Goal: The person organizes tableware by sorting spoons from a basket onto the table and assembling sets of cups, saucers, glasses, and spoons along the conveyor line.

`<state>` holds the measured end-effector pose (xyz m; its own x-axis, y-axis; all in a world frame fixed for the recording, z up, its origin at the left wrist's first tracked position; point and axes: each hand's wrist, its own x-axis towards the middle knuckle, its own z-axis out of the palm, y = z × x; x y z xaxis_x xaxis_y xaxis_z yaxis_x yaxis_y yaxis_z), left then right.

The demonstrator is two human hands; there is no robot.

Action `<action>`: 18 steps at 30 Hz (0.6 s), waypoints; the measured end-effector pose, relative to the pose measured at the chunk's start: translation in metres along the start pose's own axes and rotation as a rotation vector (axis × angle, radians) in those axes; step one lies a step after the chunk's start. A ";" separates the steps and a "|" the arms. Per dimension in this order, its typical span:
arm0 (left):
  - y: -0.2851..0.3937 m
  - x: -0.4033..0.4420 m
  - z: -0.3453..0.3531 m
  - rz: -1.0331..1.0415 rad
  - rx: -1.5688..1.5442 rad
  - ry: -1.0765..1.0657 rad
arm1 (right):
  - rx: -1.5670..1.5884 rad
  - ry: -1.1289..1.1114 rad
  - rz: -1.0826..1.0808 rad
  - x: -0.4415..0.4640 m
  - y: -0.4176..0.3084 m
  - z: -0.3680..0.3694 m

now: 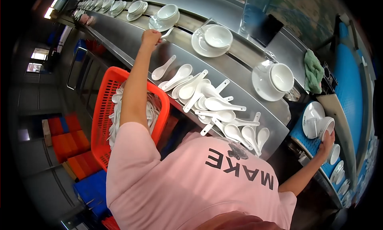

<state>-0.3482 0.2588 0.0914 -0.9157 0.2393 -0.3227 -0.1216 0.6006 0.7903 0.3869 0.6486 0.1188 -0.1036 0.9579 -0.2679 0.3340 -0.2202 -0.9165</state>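
At the left, my left hand [151, 38] is closed on a white spoon [167, 33] at the edge of a saucer with a bowl [167, 11] on it. Far to the right, my right hand [326, 144] grips a white bowl [326, 126] by its side, next to a saucer [312, 110] on the blue conveyor belt. Between my arms, a loose heap of white spoons [215, 104] lies along the near edge of the steel counter [247, 88].
An orange basket [165, 106] full of spoons stands under my left arm. Bowls on saucers [212, 38] line the counter's rail. A green cloth [313, 70] and a dark tablet-like object [268, 30] lie at the back right. More bowls [334, 154] sit on the belt.
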 end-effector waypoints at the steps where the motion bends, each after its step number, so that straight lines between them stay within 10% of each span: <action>1: 0.003 -0.004 -0.007 0.029 0.014 -0.014 | 0.046 -0.012 0.009 0.001 0.004 0.000; 10: -0.014 0.053 -0.003 0.162 -0.244 0.112 | 0.159 -0.204 0.016 -0.011 0.000 0.102; 18: 0.000 -0.080 -0.043 0.446 0.721 -0.652 | 0.113 -0.316 0.054 -0.038 -0.036 0.200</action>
<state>-0.2910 0.2067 0.1395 -0.4139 0.7823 -0.4655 0.6240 0.6161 0.4806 0.1914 0.5829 0.1027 -0.3794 0.8436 -0.3799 0.2430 -0.3053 -0.9207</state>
